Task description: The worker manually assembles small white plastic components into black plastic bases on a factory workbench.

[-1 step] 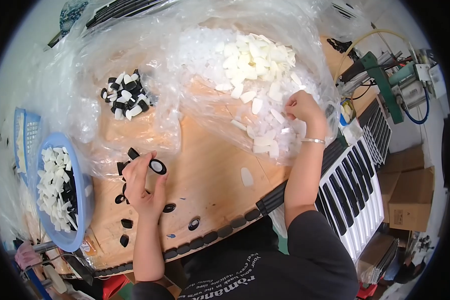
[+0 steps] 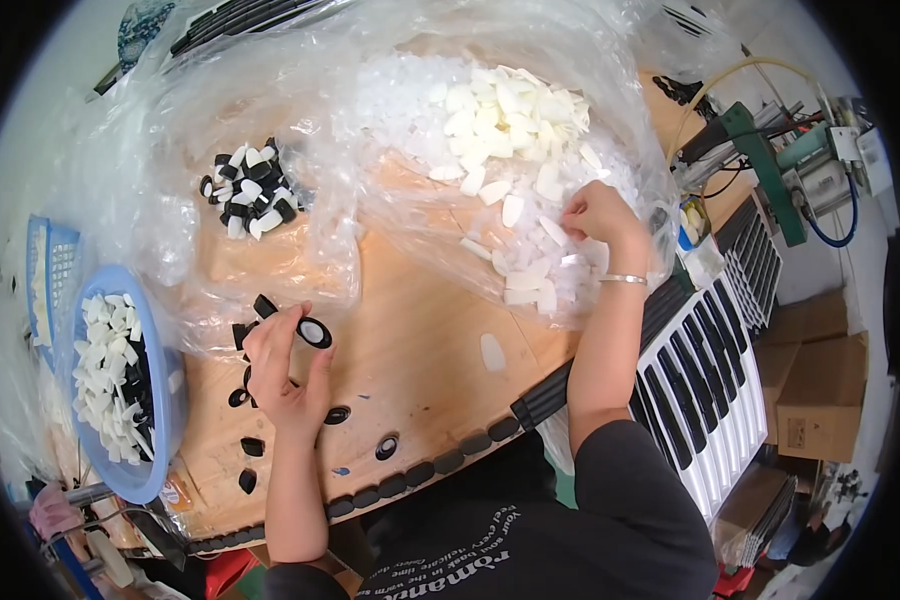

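My left hand (image 2: 288, 372) is closed over the left part of the table, gripping a black oval piece with a white centre (image 2: 315, 333) between thumb and fingers. Beside and under that hand lie loose black pieces (image 2: 253, 447), partly hidden by it. On clear plastic sheeting to the right, my right hand (image 2: 602, 214) has its fingertips pinched together. Whatever they hold, if anything, cannot be made out. Close to those fingertips lies a flat white oval piece (image 2: 553, 231), and beyond it rises a heap of cream-white pieces (image 2: 515, 115).
A pile of black-and-white pieces (image 2: 252, 190) sits on plastic at the back left. Far left stands a blue basin (image 2: 177, 400) of white and black pieces. Dark pads line the table's front edge (image 2: 420, 476). Black-and-white slatted parts (image 2: 705, 400) and a green machine (image 2: 760, 170) are at right.
My right hand has shifted slightly left, toward the white oval piece near its fingertips. My left hand keeps its hold on the black oval piece, practically unmoved.
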`<action>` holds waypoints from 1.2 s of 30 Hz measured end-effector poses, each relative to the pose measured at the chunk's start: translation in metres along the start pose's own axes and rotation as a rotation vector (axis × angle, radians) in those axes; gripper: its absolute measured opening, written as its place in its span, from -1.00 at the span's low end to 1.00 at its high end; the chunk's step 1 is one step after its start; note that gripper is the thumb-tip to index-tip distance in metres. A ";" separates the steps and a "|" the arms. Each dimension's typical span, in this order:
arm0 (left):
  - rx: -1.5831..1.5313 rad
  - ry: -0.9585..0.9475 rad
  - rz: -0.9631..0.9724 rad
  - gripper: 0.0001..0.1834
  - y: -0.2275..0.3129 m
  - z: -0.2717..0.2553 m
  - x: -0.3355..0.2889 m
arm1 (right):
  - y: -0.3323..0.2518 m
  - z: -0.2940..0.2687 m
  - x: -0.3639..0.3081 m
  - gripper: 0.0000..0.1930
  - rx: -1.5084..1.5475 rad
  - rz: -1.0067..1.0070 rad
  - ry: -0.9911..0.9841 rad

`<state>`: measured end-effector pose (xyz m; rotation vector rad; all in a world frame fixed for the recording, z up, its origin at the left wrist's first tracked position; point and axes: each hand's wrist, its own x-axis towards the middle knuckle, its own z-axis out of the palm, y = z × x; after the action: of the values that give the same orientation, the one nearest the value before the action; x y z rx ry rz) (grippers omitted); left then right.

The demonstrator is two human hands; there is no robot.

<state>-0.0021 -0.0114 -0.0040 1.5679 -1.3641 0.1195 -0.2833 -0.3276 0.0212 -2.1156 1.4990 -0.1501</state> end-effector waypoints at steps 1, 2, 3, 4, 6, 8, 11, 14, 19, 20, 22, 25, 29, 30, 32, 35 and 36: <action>0.004 -0.006 0.012 -0.44 0.000 -0.001 0.000 | -0.003 0.001 0.001 -0.93 -0.023 -0.069 -0.150; 0.007 -0.012 0.024 -0.44 -0.001 -0.001 0.001 | -0.005 0.003 0.001 -0.93 -0.026 -0.063 -0.149; -0.001 -0.013 0.022 -0.44 -0.001 -0.001 0.001 | -0.008 0.004 0.000 -0.93 0.074 -0.086 -0.097; 0.005 -0.009 0.016 -0.45 -0.001 -0.001 0.001 | -0.010 0.004 -0.001 -0.92 0.172 -0.110 -0.043; 0.016 -0.002 0.012 -0.46 -0.003 -0.002 0.000 | -0.016 0.001 -0.005 -0.90 0.212 -0.137 0.133; 0.013 -0.007 0.010 -0.45 0.000 -0.002 0.003 | -0.011 0.003 -0.003 -0.90 0.166 -0.214 0.268; 0.031 -0.028 0.008 -0.44 0.001 -0.004 0.004 | -0.017 0.010 -0.001 -0.86 0.170 -0.237 0.301; 0.012 -0.017 0.019 -0.44 0.005 -0.004 0.004 | -0.021 0.020 0.004 -0.76 0.070 -0.228 0.057; 0.020 -0.054 0.016 -0.43 0.005 0.002 0.001 | -0.042 0.034 0.001 -0.78 0.241 -0.317 -0.166; 0.019 -0.055 0.018 -0.43 0.007 0.003 0.003 | -0.040 0.027 -0.002 -0.80 0.189 -0.304 -0.018; 0.015 -0.065 0.039 -0.43 0.009 0.003 0.005 | -0.021 0.012 0.000 -0.85 0.048 -0.287 0.200; 0.031 -0.061 0.034 -0.43 0.008 0.001 0.003 | -0.014 -0.001 -0.013 -0.84 -0.021 -0.137 0.250; 0.061 -0.075 0.069 -0.44 0.008 0.003 0.004 | -0.025 0.011 -0.006 -0.83 0.049 -0.170 0.207; 0.053 -0.085 0.069 -0.44 0.009 0.005 0.004 | -0.030 0.022 -0.001 -0.83 0.066 -0.290 0.259; 0.045 -0.095 0.073 -0.43 0.011 0.007 0.003 | -0.048 0.035 0.001 -0.77 0.064 -0.365 0.196; 0.050 -0.084 0.093 -0.42 0.013 0.005 0.003 | -0.055 0.041 -0.003 -0.81 0.101 -0.340 -0.103; 0.053 -0.081 0.091 -0.42 0.013 0.004 0.003 | -0.059 0.038 -0.005 -0.85 0.105 -0.347 -0.070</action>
<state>-0.0131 -0.0149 0.0035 1.5691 -1.5078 0.1500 -0.2206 -0.2955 0.0183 -2.2534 1.0504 -0.2711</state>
